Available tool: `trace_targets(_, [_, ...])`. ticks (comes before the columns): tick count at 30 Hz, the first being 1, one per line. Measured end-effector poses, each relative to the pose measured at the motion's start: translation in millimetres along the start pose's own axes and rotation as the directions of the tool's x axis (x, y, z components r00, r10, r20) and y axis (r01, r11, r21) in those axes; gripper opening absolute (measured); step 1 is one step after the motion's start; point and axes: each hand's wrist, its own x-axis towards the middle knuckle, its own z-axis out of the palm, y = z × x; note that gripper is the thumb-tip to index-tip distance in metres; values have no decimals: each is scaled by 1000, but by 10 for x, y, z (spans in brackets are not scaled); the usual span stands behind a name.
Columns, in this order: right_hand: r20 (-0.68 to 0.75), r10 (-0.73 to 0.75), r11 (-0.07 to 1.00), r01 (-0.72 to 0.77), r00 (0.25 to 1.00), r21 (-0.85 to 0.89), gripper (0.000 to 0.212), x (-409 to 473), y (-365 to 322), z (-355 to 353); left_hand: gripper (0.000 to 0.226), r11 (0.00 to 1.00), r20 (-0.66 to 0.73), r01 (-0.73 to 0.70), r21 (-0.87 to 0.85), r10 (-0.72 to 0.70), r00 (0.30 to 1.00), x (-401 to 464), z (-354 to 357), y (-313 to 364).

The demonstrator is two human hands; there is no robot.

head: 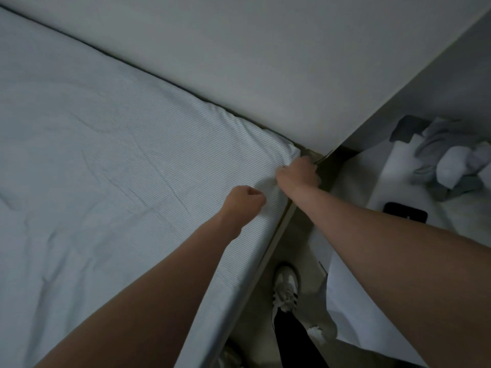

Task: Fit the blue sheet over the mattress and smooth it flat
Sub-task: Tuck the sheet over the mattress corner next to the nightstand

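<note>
Both hands fisted: right hand (299, 172) bunching blue sheet (106, 155) at mattress corner; left hand (245, 201) gripping sheet beside it.

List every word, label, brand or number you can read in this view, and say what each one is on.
None: no readable text shows in the head view.
The dark flat object on the floor has a small pale mark, too blurred to read.
The sneaker shows dark stripes only, no legible brand.
The blue sheet carries fine stripes, no lettering.
</note>
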Motion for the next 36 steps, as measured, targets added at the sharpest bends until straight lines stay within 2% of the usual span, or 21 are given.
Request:
trace_targets(3, [-71,-1,1000,1,997,7,47,13,-14,42,18,985,3,-59,163,60,998,9,250,-35])
trace_targets(7, [1,-22,1000,22,1000,-16,50,91,-89,25,20,936,-114,-85,342,131,985,66,419,-37])
trace_targets(14, [59,20,999,-23,998,49,59,129,-135,34,24,767,-161,-128,629,290,943,123,658,-14])
trace_targets(18, [53,57,994,-61,997,94,59,121,-124,38,20,747,-204,-130,652,338,919,178,719,-67])
trace_targets(23, [35,-21,992,16,999,122,44,72,-71,45,11,759,-235,-135,637,359,903,258,737,-103])
trace_targets(27, [76,-80,992,72,994,104,38,69,-13,-37,6,757,-220,-144,637,357,908,260,727,-101])
trace_targets(36, [100,-153,987,147,983,66,40,49,36,-151,13,697,-142,-163,698,358,923,199,694,-17])
